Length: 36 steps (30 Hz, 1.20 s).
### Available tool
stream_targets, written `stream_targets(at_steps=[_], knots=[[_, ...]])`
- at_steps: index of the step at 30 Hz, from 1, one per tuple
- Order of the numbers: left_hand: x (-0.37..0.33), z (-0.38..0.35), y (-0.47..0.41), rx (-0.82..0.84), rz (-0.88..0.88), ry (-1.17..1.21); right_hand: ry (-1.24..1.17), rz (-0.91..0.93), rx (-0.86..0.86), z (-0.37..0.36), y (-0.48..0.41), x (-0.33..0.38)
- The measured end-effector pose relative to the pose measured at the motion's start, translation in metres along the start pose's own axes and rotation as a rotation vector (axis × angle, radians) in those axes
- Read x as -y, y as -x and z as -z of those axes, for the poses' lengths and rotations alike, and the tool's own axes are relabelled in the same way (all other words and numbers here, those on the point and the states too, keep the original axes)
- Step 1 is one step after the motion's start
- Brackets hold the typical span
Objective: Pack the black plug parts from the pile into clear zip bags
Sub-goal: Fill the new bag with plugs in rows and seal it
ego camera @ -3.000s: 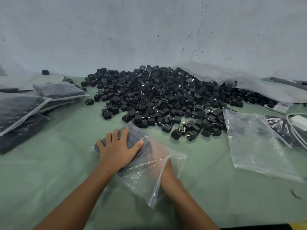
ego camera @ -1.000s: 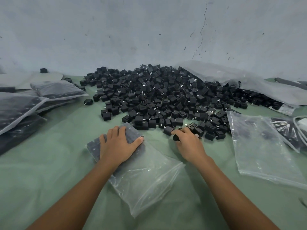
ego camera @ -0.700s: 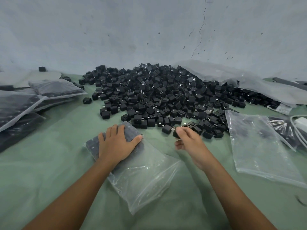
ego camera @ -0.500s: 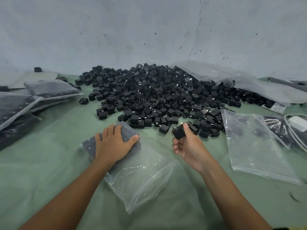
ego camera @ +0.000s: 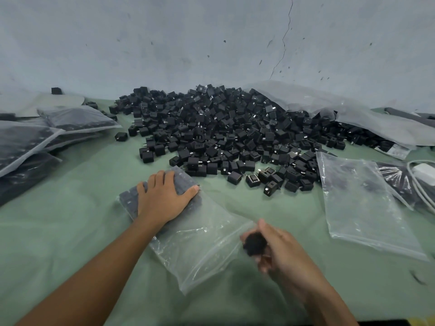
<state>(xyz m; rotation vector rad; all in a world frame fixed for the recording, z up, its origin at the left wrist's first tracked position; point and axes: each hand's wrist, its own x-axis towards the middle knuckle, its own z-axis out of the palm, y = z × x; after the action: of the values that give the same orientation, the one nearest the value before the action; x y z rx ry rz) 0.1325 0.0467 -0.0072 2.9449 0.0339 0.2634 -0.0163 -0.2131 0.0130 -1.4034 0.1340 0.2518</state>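
Task part-done: filled bags [ego camera: 35,142] stacked at 9 o'clock, big pile [ego camera: 235,132] remaining at 12, zip bag [ego camera: 200,243] at ctr part-filled & pressed down by left hand [ego camera: 164,198] w/ straight fingers, plug part [ego camera: 254,244] pinched in right hand [ego camera: 282,255] at 5, near bag mouth.

Two hands show, the left hand [ego camera: 164,201] and the right hand [ego camera: 287,252], the right holding one black plug [ego camera: 254,243]. The pile [ego camera: 230,128] has too many plugs to count. Two clear bags lie flat, the near bag [ego camera: 202,250] and the right bag [ego camera: 360,208]; at least three filled bags [ego camera: 77,117] sit at left.
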Motion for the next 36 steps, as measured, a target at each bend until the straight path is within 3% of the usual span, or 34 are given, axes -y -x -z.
stream_targets(at_steps=[4, 7, 10, 15, 17, 22, 27, 31, 36], knots=[[0.000, 0.001, 0.000, 0.009, 0.002, 0.002, 0.200, 0.016, 0.238, -0.023, 0.017, -0.008], [-0.001, 0.002, 0.001, 0.016, 0.006, -0.001, 0.235, 0.028, 0.222, -0.045, 0.010, -0.015], [-0.001, 0.002, 0.001, 0.023, 0.008, 0.003, 0.019, -0.024, 0.064, -0.066, -0.008, -0.018], [-0.001, 0.002, 0.001, 0.003, 0.011, -0.013, -0.546, -0.152, 0.273, -0.088, -0.037, -0.010], [-0.001, 0.002, 0.002, 0.007, 0.001, -0.012, -0.641, -0.153, 0.296, -0.094, -0.047, -0.010], [-0.002, 0.002, 0.002, 0.013, -0.001, 0.001, -0.250, 0.043, -0.096, -0.106, -0.072, -0.005], [-0.001, 0.001, 0.000, 0.015, 0.015, -0.005, 0.355, 0.241, -0.396, -0.104, -0.078, -0.023], [-0.001, 0.001, -0.001, 0.015, 0.011, -0.012, 0.295, 0.288, -0.537, -0.105, -0.078, -0.033], [-0.001, 0.002, 0.000, 0.023, 0.010, -0.009, 0.351, 0.309, -0.574, -0.109, -0.080, -0.038]])
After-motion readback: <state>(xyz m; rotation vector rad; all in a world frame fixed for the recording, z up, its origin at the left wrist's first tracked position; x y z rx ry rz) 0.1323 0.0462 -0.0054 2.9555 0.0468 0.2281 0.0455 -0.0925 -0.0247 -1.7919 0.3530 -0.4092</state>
